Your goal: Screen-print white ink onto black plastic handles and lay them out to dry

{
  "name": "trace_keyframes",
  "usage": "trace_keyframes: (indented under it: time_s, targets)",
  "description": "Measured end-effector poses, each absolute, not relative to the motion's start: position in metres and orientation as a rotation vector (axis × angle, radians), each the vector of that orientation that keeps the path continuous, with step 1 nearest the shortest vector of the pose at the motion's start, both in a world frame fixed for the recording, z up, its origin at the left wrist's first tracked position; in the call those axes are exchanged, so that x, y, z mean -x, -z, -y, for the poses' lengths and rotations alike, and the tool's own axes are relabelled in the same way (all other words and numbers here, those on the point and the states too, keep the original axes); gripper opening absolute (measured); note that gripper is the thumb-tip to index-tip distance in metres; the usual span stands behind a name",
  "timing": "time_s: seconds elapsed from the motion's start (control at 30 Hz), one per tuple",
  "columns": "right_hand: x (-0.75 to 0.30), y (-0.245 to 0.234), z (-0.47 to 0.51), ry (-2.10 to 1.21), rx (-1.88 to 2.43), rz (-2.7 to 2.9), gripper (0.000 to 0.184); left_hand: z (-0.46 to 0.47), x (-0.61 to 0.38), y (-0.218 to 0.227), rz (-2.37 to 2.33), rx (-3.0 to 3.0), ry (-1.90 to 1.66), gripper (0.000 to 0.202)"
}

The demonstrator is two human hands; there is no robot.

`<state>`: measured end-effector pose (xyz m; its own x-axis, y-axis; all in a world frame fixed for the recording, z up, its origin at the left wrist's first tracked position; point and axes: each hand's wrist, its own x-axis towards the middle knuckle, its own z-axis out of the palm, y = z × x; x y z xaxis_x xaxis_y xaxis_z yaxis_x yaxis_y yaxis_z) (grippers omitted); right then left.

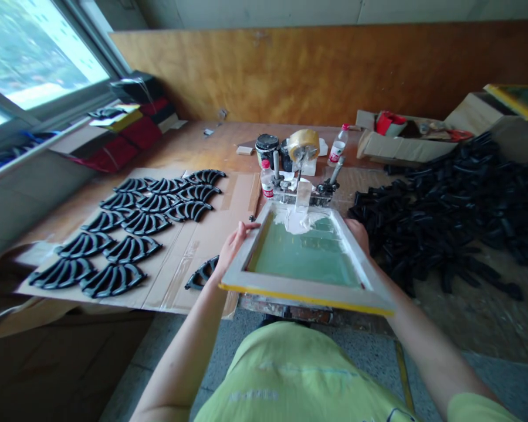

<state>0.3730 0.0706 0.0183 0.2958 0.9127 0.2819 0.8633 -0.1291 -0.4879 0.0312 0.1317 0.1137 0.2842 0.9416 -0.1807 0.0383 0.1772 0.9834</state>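
Observation:
A wooden-framed printing screen point(290, 286) with green mesh and a smear of white ink at its far end is tilted up, hinged at clamps point(323, 189) at the back. My left hand point(231, 246) grips the frame's left rail. My right hand point(358, 233) holds the right rail. A white squeegee point(303, 196) stands in the ink at the far end. One black curved plastic piece point(201, 274) lies just left of the frame, under my left wrist.
Several printed black curved pieces point(132, 231) lie in rows on cardboard point(202, 234) at left. A big heap of black pieces point(457, 199) fills the right. Ink tubs point(267, 146), a tape roll point(303, 143), bottles point(338, 145) and cardboard boxes point(405, 146) stand behind.

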Motion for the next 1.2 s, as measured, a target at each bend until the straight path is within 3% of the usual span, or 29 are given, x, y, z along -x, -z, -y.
trace_keyframes:
  time_s: [0.07, 0.2, 0.33, 0.43, 0.63, 0.83, 1.03, 1.2]
  targets:
    - [-0.376, -0.035, -0.091, 0.02, 1.945, 1.517, 0.036, -0.117, -0.021, -0.088, -1.159, -1.198, -0.759, 0.055]
    - [-0.339, -0.06, -0.144, 0.144, 1.728, 1.776, 0.046, -0.105, -0.021, -0.04, -1.248, -1.078, -0.714, 0.073]
    - [-0.301, -0.061, -0.164, 0.015, 1.857, 2.036, 0.015, -0.108, -0.025, -0.018, -1.323, -1.037, -0.729, 0.063]
    - [-0.293, -0.053, -0.14, -0.024, 1.84, 2.17, 0.012, -0.11, -0.025, -0.015, -1.346, -1.011, -0.746, 0.051]
    - [-0.306, -0.059, -0.092, -0.191, 1.3, 2.519, 0.02, -0.108, -0.022, -0.009, -1.345, -1.083, -0.776, 0.044]
    - [-0.298, -0.055, -0.097, -0.108, 1.5, 2.271, 0.02, -0.108, -0.019, -0.005, -1.288, -1.144, -0.731, 0.052]
    - [-0.296, -0.049, -0.085, -0.148, 1.415, 2.277, 0.021, -0.106, -0.02, -0.016, -1.278, -1.13, -0.712, 0.058]
    - [-0.311, -0.078, -0.149, -0.125, 1.753, 1.968, 0.054, -0.107, -0.017, -0.05, -1.248, -1.125, -0.717, 0.062]
